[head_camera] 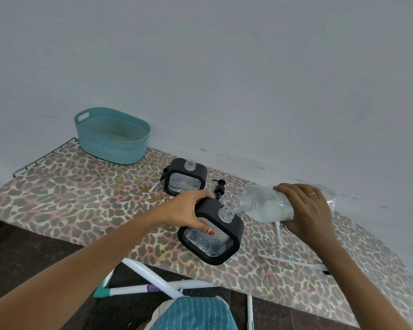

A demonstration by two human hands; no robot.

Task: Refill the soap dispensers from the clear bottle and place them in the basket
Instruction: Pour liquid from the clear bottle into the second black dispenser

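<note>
Clear bottle (260,206) tipped near-horizontal, mouth over open neck of held dispenser (212,244). Second dispenser (185,181) uncapped, upright, just beyond grip; teal basket (110,144) farther left.

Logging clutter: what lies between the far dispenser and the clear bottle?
Head view: a black pump head on the board, between far dispenser and clear bottle.

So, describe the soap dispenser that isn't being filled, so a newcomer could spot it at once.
Start at the leopard-print ironing board, with the teal basket at its far left end. Just right of the basket stands a black-framed dispenser, pump off. Unlike its twin, gripped by the left hand under the clear bottle, no hand touches it.
</note>
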